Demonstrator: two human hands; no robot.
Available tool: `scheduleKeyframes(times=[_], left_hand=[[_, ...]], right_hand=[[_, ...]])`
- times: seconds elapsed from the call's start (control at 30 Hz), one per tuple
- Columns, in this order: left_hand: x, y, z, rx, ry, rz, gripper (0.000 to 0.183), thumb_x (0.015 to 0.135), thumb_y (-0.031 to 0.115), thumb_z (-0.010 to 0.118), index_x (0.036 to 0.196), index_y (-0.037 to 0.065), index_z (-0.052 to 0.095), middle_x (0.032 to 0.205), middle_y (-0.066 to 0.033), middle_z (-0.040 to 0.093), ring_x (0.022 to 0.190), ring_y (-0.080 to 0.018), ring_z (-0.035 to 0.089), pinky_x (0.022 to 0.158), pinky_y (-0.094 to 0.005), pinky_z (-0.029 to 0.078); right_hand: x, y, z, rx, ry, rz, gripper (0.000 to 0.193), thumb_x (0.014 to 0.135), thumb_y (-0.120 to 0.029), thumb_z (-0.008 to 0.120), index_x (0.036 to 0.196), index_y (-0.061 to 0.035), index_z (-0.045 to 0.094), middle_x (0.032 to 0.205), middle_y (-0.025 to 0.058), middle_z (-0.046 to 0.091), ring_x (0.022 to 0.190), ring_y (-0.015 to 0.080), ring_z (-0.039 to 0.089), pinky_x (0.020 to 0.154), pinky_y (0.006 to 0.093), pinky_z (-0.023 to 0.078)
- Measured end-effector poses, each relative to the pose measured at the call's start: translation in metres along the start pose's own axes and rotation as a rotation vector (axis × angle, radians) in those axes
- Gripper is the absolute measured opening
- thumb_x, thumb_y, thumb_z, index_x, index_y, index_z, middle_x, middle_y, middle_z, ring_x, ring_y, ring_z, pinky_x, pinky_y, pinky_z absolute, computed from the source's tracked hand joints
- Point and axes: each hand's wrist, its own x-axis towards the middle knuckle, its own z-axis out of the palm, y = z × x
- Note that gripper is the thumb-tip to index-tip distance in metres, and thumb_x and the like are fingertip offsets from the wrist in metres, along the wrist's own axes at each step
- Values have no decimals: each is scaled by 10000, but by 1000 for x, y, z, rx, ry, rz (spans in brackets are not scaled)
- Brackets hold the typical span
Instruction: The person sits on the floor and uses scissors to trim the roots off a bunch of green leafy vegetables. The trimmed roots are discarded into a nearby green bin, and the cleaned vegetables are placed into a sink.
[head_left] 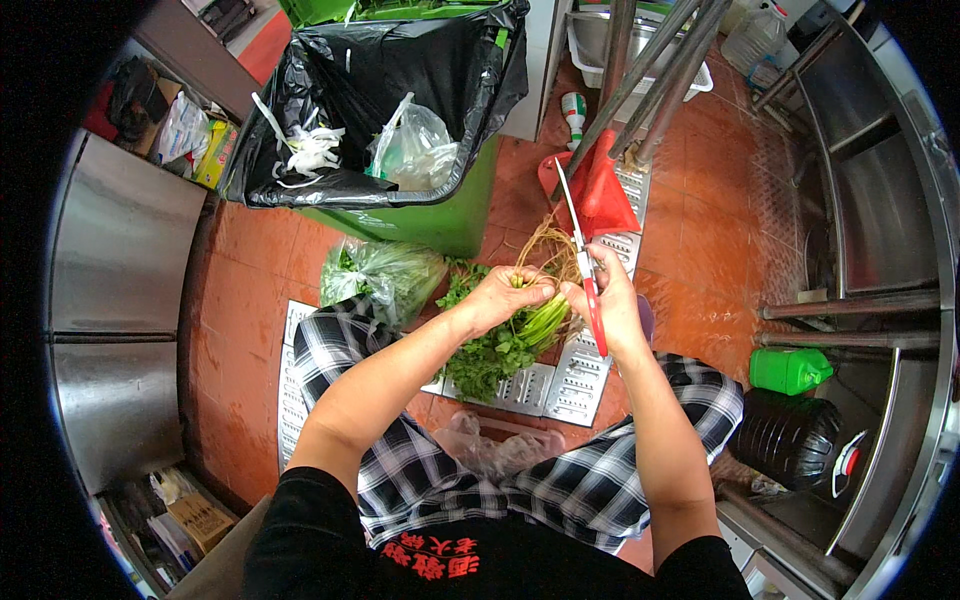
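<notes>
My left hand (507, 298) is closed, pinching the root ends of a few leafy green stems. My right hand (615, 305) grips a red-handled knife (596, 315), its long narrow blade pointing away from me; the thumb and fingertips come close to my left thumb. Below both hands lies a bunch of leafy greens (490, 365) resembling coriander, with pale green stems (543, 325) to the right. Thin brown roots (552, 245) spread out just beyond my hands. A clear plastic bag of greens (380, 280) sits to the left of the bunch.
A green bin (400, 222) lined with a black bag stands ahead. A red dustpan (605, 195) and metal poles (640, 85) are beyond my right hand. Metal drain grates (578, 380) cross the tiled floor. At right are a green jug (790, 370) and a dark bottle (785, 437).
</notes>
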Motion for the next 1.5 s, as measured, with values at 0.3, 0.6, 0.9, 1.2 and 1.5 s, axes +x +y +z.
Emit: scheduleKeyframes(times=[0.3, 0.6, 0.9, 1.2, 1.5], left_hand=[[15, 13, -24, 162, 370, 129, 130, 856, 153, 631, 801, 40, 596, 737, 51, 563, 655, -43, 465, 603, -228, 397], [8, 5, -19, 952, 203, 82, 713, 838, 375, 638, 1352, -21, 343, 1363, -227, 402, 1280, -321, 382, 1060, -371, 308], [23, 2, 25, -79, -442, -51, 286, 935, 213, 529, 1148, 22, 539, 989, -58, 637, 915, -136, 600, 884, -287, 453], [19, 21, -23, -440, -13, -54, 205, 926, 179, 532, 1070, 38, 561, 856, -71, 629, 773, -166, 621, 679, -286, 519], [9, 24, -32, -180, -16, -74, 129, 883, 154, 598, 969, 57, 594, 771, -26, 613, 617, -88, 542, 555, -207, 443]], right_hand=[[-7, -5, -14, -321, 75, 6, 500, 755, -31, 690, 1190, -69, 446, 799, 17, 560, 722, 87, 526, 651, 235, 456], [-11, -24, -65, 44, 53, 51, 466, 790, -75, 677, 1190, -16, 446, 789, 20, 560, 614, 81, 502, 550, 224, 427], [12, 4, -30, 147, 26, 167, 514, 828, -173, 669, 1243, -5, 416, 724, 25, 563, 559, 85, 504, 513, 232, 427], [-7, 11, -41, -207, -92, 97, 571, 841, -385, 651, 1252, -61, 423, 976, 54, 524, 914, 158, 489, 831, 298, 410], [-40, 15, -52, -306, -322, 315, 656, 847, -375, 649, 1353, -41, 400, 919, 59, 551, 742, 123, 526, 627, 250, 461]])
